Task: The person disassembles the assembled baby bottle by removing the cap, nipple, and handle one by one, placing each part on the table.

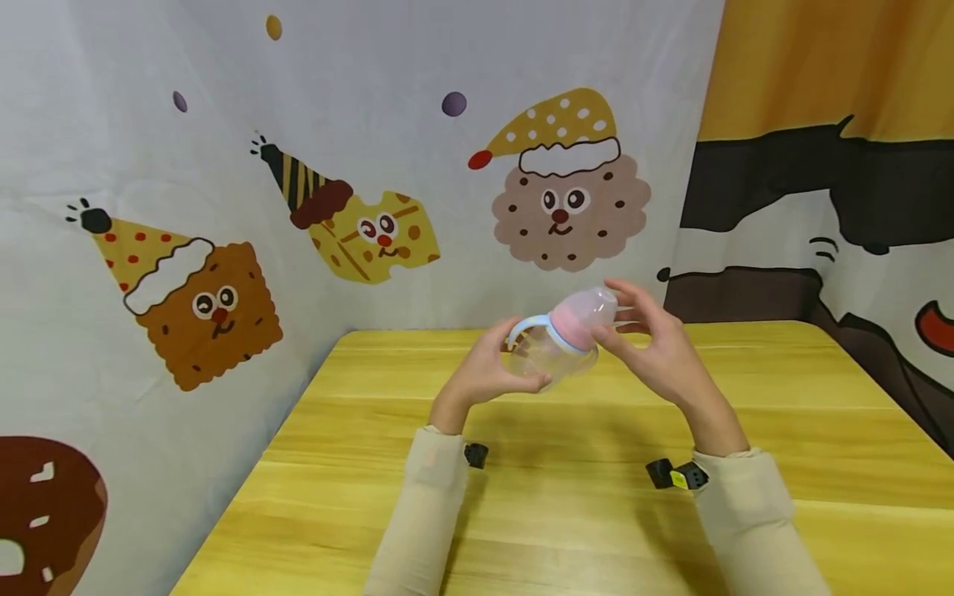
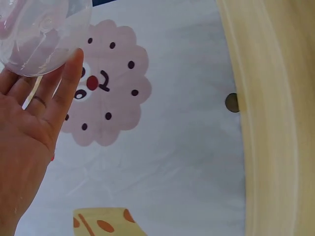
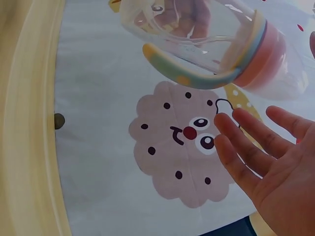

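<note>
Two bare hands hold or flank one clear baby bottle (image 1: 538, 358), which is raised above the table (image 1: 555, 538) and tilted, its capped end up toward the right hand (image 1: 656, 343). The left hand (image 1: 484, 364) grips the rounded, see-through body, thumb on the near side and fingers curved behind it. The right hand's fingers are spread wide around the capped end; in the head view the thumb tip lies at the bottle's edge, and whether it touches I cannot tell.

A smooth, translucent dome cap (image 1: 598, 305) sits over a pink collar (image 1: 570, 328), with a pale blue ring just below. The curved handle (image 3: 192, 74) is glossy blue-green with yellow patches, arching out from that ring along the body.

The table has a pale yellow wood grain with lengthwise streaks and rounded far corners. Behind it hangs a white cloth (image 1: 373, 91), faintly creased, printed with a scalloped cookie face (image 1: 570, 219), a cheese wedge (image 1: 376, 236) and a square biscuit (image 1: 212, 323); a brown doughnut (image 1: 55, 505) is cut off at the left edge.

The cream sleeves (image 1: 425, 505) run out of frame at the bottom. The left wrist view crops the bottle at the top left corner; the right wrist view leaves only a sliver of thumb. Reflections and clear plastic make the bottle's inside hard to read.
</note>
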`<state>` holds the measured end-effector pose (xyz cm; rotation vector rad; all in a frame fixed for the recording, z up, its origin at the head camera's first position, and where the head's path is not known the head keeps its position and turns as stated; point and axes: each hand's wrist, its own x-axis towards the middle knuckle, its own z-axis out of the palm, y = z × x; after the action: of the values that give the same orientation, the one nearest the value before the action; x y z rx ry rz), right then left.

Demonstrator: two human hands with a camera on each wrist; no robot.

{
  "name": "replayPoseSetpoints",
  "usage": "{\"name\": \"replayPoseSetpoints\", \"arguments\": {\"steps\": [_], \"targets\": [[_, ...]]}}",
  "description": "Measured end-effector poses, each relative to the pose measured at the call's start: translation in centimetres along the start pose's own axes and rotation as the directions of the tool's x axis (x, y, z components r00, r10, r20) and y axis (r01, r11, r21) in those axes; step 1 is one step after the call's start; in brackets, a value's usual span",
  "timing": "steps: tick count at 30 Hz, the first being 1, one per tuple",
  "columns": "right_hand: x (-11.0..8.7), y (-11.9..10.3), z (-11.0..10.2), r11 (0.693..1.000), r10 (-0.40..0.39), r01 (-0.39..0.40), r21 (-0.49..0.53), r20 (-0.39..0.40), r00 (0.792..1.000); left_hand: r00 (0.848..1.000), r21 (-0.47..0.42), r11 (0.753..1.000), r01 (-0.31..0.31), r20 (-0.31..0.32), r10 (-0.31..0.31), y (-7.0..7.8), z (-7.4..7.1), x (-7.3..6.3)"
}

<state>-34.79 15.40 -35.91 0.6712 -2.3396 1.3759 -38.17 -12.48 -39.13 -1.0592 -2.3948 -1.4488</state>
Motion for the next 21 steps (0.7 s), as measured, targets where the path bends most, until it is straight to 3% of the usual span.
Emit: {"name": "replayPoseSetpoints", "arguments": {"steps": [5, 9, 21], "targets": [[0.0, -0.4, 0.2, 1.0, 0.011, -0.011, 0.019, 0.005, 1.0, 0.999, 0.039, 0.998, -0.042, -0.001, 0.042, 0.5, -0.1, 0.0], [-0.2, -0.3, 0.0, 1.0, 0.006, -0.005, 0.029, -0.04, 0.999, 0.998, 0.063, 0.996, -0.069, 0.011, 0.069, 0.9, 0.1, 0.4], [0.1, -0.3, 0.1, 1.0, -0.007, 0.01, 0.025, -0.124, 0.992, 1.0, -0.015, 1.0, -0.012, 0.021, 0.012, 1.1, 0.3, 0.5]]}}
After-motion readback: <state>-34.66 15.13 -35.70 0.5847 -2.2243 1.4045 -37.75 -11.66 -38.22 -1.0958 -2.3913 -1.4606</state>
